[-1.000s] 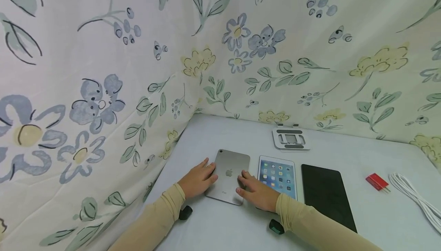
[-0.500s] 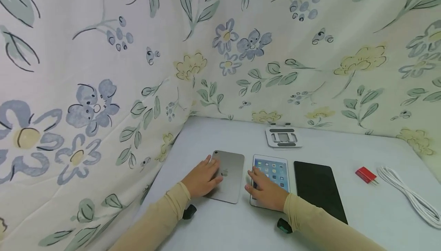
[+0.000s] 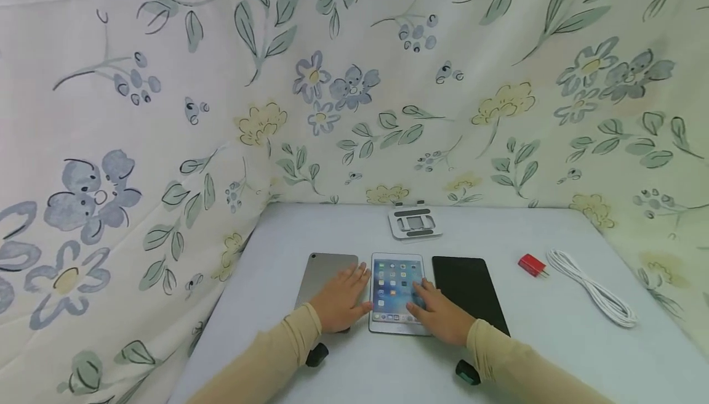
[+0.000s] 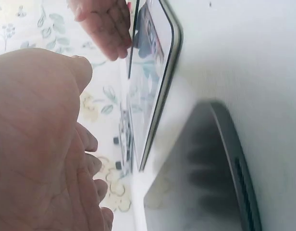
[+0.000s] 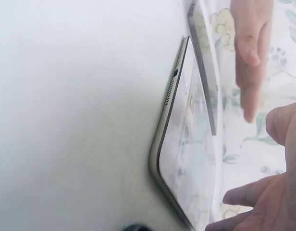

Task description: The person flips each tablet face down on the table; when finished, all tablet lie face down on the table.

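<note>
Three tablets lie side by side on the white bench point(image 3: 410, 370). The left hand point(image 3: 342, 298) is above the grey tablet point(image 3: 330, 270), which lies back up at the left; the left wrist view shows a gap between palm and metal. Its fingers are extended and hold nothing, the thumb tip near the left edge of the white tablet point(image 3: 397, 290).

The white tablet is in the middle, screen up and lit with rows of icons. The right hand point(image 3: 443, 313) reaches across its right side — fingers extended and a little apart, gripping nothing. Whether the fingertips touch the glass, I cannot tell.

The black tablet point(image 3: 468, 287) lies to the right, its lower part partly covered by the right hand and wrist. Behind the white tablet is a folded stand point(image 3: 414, 222); well to the right, a red plug point(image 3: 533, 265) and, just beside it, a bundled white cable point(image 3: 592, 290). Floral cloth point(image 3: 388, 84) hangs behind and at the left.
</note>
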Action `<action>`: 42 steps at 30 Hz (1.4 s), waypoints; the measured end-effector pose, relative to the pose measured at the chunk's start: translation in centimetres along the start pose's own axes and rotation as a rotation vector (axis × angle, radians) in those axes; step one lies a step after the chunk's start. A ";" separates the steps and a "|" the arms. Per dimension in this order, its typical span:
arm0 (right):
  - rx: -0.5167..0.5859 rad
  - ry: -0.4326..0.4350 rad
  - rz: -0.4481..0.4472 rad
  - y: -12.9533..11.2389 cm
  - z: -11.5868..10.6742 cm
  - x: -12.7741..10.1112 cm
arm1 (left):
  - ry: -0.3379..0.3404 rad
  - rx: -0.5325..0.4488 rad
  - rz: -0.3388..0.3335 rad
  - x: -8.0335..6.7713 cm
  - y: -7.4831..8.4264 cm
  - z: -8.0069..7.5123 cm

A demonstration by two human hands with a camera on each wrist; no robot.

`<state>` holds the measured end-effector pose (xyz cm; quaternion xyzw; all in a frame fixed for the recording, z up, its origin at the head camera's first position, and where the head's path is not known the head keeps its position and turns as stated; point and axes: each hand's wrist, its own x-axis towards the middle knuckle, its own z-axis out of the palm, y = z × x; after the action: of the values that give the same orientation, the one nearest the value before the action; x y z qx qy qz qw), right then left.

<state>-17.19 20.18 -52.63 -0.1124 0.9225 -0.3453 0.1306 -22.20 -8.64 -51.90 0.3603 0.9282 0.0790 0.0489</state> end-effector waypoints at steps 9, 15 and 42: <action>0.065 -0.007 0.020 0.3 -0.2 -0.5 | -0.078 0.042 -0.028 1.0 2.0 0.8; 0.087 -0.015 0.029 0.3 -0.1 -0.7 | -0.109 0.036 -0.037 1.0 2.6 1.2; 0.388 0.147 -0.097 -1.1 -1.4 -1.2 | -0.122 -0.189 -0.058 1.2 3.0 1.2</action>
<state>-16.38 20.53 -50.68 -0.1038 0.8393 -0.5296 0.0652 -20.89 -5.51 -52.56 0.3314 0.9219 0.1424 0.1412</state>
